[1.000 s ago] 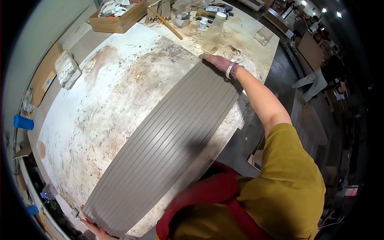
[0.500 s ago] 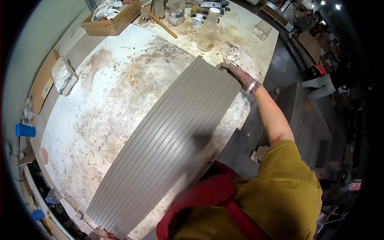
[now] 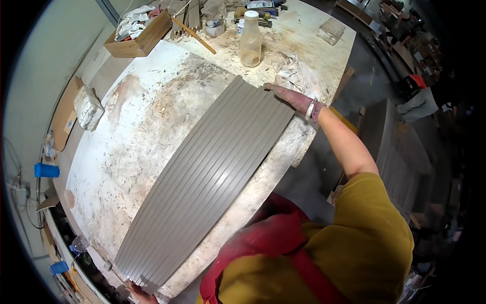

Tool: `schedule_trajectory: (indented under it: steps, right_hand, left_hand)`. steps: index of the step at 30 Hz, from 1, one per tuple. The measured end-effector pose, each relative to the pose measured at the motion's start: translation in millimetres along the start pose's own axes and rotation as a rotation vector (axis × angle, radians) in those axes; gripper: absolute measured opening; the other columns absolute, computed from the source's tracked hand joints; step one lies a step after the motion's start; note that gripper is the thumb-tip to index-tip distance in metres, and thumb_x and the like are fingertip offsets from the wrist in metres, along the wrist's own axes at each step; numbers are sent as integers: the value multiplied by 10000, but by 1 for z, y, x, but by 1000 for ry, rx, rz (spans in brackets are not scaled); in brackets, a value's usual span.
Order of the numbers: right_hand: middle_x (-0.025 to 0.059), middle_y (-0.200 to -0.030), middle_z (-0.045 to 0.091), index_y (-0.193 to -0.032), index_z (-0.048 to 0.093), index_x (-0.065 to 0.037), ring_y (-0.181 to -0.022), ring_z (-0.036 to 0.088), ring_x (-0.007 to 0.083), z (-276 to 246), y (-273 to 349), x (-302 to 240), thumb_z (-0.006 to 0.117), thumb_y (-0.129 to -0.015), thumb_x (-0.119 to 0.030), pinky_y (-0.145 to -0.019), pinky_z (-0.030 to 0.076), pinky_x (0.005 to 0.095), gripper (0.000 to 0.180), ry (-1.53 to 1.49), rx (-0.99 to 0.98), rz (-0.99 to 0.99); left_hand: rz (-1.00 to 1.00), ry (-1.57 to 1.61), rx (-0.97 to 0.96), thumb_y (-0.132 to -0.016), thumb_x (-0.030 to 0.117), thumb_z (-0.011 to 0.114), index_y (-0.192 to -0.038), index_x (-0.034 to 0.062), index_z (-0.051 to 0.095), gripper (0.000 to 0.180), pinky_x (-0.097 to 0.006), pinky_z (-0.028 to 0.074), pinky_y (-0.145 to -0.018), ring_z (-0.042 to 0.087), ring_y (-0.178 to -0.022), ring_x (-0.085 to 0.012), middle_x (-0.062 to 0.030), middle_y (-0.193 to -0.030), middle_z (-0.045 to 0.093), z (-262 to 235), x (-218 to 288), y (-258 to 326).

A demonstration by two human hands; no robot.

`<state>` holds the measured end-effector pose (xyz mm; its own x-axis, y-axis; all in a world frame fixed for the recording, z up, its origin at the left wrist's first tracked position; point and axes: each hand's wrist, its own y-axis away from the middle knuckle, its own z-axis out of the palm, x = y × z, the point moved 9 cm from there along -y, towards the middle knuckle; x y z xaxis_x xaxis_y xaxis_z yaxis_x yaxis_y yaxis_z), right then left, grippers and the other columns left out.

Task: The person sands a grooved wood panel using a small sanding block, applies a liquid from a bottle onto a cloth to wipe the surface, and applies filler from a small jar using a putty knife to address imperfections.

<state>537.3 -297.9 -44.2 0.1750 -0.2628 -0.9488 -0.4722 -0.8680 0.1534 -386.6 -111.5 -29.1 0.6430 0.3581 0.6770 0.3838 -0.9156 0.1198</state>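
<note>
A broad row of long grey strips [image 3: 202,182], packed side by side, lies slantwise across the stained white tabletop [image 3: 126,152]. At its far right end is my right hand [image 3: 296,100], in a dusty purplish glove with a light band at the wrist. Its fingers bend over the strips' ends. My left hand [image 3: 140,294] is at the opposite, lower left end, with its fingers against the strip ends. Only part of that hand shows, at the bottom of the picture and a little blurred.
Beyond the strips stands a cloudy bottle [image 3: 251,43] with a white cap. A wooden box [image 3: 139,45] of rags, a wooden stick [image 3: 195,36] and several tools sit at the back. Wrapped blocks [image 3: 88,107] and a blue cup [image 3: 46,170] are on the left. Another person [image 3: 422,101] stands at far right.
The view has shifted slightly. The strips lie farther from the table's near edge, where more tabletop shows. Both hands stay at the ends, and more of my left hand is visible.
</note>
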Motion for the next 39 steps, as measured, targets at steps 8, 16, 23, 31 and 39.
schedule_trajectory:
  steps: [8,16,23,31,39]
  right_hand:
    - [195,-1457,376,-1394,411,-26,-1351,353,333,-103,21,28,586,-882,-494,-1108,297,372,715,699,714,-6]
    - [130,-1193,611,-1096,662,-50,-1137,544,271,-155,21,112,675,-832,-257,-991,406,354,337,-61,876,-2]
    - [91,-1387,468,-1369,432,-23,-1225,474,212,-139,63,41,612,-884,-181,-1070,357,353,541,-427,446,-378]
    - [78,-1324,511,-1327,470,-31,-1172,504,202,-105,82,102,553,-917,-224,-1033,386,353,460,-1390,486,-154]
    - [65,-1261,554,-1284,508,-39,-1120,533,193,-98,94,126,495,-951,-266,-995,415,353,404,-1513,582,-169]
  left_hand:
    - [101,615,419,-929,329,503,-1263,15,570,464,-362,401,-1002,529,-1180,-274,-160,-1254,575,-40,25,-61]
    - [660,371,-427,-971,242,503,-1274,32,549,371,-286,400,-927,567,-1065,-154,-71,-1124,628,279,433,81]
    - [1098,349,-953,-955,130,549,-1376,37,441,445,-322,426,-955,528,-1127,-196,-121,-1251,562,465,593,283]
    - [1003,310,-1084,-839,177,719,-1516,94,74,939,-413,300,-1084,299,-1356,-360,-191,-1518,250,617,634,337]
    - [936,420,-1302,-832,45,688,-1502,88,120,879,-366,315,-1072,344,-1338,-264,-159,-1492,305,681,640,360]
